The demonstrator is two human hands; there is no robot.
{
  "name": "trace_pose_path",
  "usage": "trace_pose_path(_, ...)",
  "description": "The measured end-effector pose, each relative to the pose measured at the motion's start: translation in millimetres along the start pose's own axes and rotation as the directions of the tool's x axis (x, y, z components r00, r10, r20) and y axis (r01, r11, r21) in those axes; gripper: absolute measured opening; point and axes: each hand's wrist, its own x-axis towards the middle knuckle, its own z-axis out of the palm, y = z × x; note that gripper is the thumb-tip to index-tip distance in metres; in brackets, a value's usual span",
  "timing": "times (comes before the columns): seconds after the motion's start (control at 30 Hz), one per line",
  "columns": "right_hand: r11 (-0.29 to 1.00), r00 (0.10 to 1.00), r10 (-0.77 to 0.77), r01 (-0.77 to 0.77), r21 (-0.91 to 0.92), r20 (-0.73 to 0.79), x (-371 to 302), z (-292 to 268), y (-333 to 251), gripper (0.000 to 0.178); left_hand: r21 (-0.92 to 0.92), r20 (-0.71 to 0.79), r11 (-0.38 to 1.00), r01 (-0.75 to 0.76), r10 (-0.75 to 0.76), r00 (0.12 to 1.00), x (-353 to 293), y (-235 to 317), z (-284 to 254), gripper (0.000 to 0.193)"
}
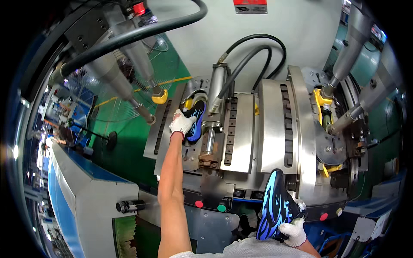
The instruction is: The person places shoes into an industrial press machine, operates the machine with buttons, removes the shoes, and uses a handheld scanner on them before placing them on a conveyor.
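Observation:
In a white glove, my left hand (182,123) reaches to the left station of a metal press machine. Its fingers are closed on a black shoe with blue and purple sides (197,124), which lies in the station beside a steel cylinder. Low at the right, close to my body, my right hand (294,232), also gloved, grips a second black shoe with a blue flame pattern (275,205). That shoe is held with its toe pointing up, away from me, in front of the machine's front edge. Part of the right hand's fingers is hidden by the shoe.
Steel press rods (122,88) hang over the left station, and others (352,109) over the right one. Black hoses (258,38) arch behind the middle plates. Red (199,204) and green (221,208) buttons line the front panel. A grey-white cabinet (103,206) stands at the left.

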Motion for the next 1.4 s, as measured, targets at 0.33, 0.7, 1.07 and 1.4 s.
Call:
trace_pose_path(0.33,0.990,0.978,0.134,-0.138,0.013,0.161,152.8,169.8,1.5,0.034,-0.490,-0.319,0.854,-0.176,0.013,0.948,-245.3,-102.9,-131.3,0.059)
trace_pose_path(0.7,-0.782,0.894,0.251,0.414,-0.467,0.371,489.4,315.7,106.0,0.043,-0.234,0.043,0.770,0.594,-0.602,0.797,-541.9,-251.5,-7.7,0.044)
trace_pose_path(1.07,-0.005,0.937,-0.346,-0.056,-0.998,-0.051,556.8,300.6,209.9,0.039,-0.364,-0.152,0.580,0.729,-0.809,0.568,-655.5,-231.4,146.8,0.058)
trace_pose_path(1.4,0.346,0.939,0.167,0.228,-0.910,0.299,540.3,247.6,83.0,0.039,-0.443,-0.171,0.689,0.574,-0.694,0.700,-658.6,-267.6,161.7,0.057)
